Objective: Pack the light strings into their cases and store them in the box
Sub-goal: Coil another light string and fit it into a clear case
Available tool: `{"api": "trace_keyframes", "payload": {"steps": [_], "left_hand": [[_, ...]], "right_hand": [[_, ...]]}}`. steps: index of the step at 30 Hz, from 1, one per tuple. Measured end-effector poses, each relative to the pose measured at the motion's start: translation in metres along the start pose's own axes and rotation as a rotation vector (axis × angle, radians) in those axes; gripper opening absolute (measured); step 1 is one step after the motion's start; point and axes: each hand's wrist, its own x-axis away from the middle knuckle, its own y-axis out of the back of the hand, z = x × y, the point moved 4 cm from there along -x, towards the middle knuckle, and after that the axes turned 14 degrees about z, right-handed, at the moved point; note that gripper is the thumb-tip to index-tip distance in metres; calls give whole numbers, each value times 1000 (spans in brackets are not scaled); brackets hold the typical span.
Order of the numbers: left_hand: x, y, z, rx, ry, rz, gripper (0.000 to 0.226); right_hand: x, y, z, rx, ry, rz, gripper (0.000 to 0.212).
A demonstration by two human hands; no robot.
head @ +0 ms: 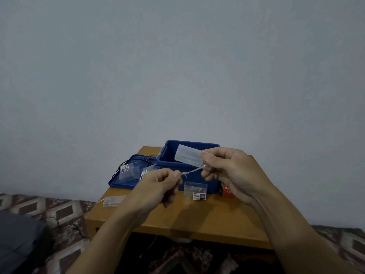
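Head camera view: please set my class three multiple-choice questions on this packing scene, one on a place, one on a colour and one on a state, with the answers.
1. Where is the lid of the storage box?
A. Closed on it. B. On the table, left of it. C. On the floor.

2. What colour is the storage box?
A. Blue. B. Green. C. White.

3. What is the right hand doing?
A. Resting flat on the table. B. Hanging idle. C. Gripping a clear battery pack.

Answers:
1 B: the lid lies flat beside the open box's left side.
2 A: its walls and rim are blue.
3 C: the fingers curl round the pack, and its wire runs to the left hand, which pinches it.
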Motion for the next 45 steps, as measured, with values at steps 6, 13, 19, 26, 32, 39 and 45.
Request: {"api": "trace_keyframes", "payload": {"steps": [6, 13, 19, 26, 32, 39, 45], "left_hand": [[-3, 4, -3, 141, 14, 3, 34], [-10, 9, -25, 91, 77, 210, 38], [-20, 15, -61, -177, 179, 246, 35], [-9, 1, -64, -149, 52, 14, 29], [2, -23, -43, -7, -80, -88, 22], [1, -29, -26, 248, -12, -175, 25], [1, -22, -26, 251, 2, -172, 23]], "right_hand": [[5, -8, 7, -98, 2, 225, 34], [11, -10, 6, 15, -66, 459, 22], [10, -11, 3, 369, -147, 415, 24], [6, -3, -1, 704, -98, 63, 14], [8, -2, 3, 572, 21, -137, 21], [2, -2, -12, 282, 78, -105, 18], [-5, -5, -18, 100, 128, -35, 20]]}}
